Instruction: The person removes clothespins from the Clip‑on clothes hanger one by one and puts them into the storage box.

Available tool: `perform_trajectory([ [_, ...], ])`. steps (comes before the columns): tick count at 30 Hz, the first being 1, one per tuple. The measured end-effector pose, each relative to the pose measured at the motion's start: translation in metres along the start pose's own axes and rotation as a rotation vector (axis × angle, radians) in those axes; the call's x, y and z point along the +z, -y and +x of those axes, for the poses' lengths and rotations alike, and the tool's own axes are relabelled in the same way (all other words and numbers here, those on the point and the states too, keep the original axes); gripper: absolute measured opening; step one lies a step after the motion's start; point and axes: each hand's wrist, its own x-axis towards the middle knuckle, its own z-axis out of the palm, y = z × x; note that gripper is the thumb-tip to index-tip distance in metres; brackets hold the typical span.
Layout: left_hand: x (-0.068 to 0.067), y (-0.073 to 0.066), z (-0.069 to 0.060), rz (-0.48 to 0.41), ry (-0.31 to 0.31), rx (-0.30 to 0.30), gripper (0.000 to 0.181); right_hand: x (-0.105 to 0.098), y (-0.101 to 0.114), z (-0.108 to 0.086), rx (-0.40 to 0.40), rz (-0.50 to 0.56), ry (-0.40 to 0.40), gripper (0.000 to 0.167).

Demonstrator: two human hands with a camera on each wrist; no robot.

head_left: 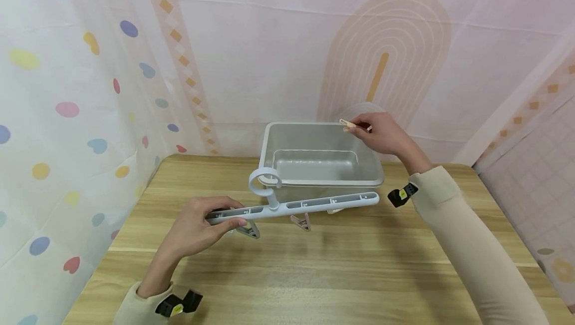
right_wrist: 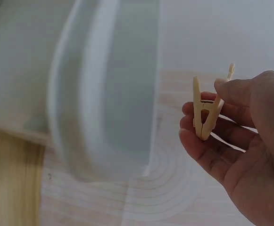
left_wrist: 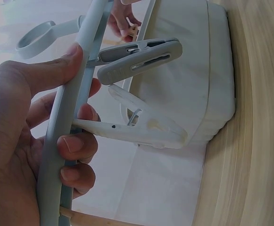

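Note:
My left hand grips a pale blue-grey clip hanger near its left end, its bar roughly level and its round hook upward. Below the bar hang a grey clip, a white clip and a pinkish clip. Another pale clip is partly hidden under the right part of the bar. Near the bin's back right corner, my right hand pinches a cream clothespin between thumb and fingers, apart from the hanger.
A light grey plastic bin stands behind the hanger at the back of the wooden table. A patterned curtain hangs behind and at the sides. Each wrist carries a small black camera.

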Motion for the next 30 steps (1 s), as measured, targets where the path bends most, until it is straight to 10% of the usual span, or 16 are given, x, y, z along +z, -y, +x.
perform_trajectory([
  [9, 0.000, 0.000, 0.000, -0.003, 0.007, -0.008, 0.016, 0.011, -0.014, 0.003, 0.065, 0.025, 0.120, 0.052],
  [30, 0.002, 0.001, 0.000, 0.001, 0.004, -0.019, 0.016, 0.003, -0.014, -0.046, -0.009, 0.139, 0.008, 0.065],
])
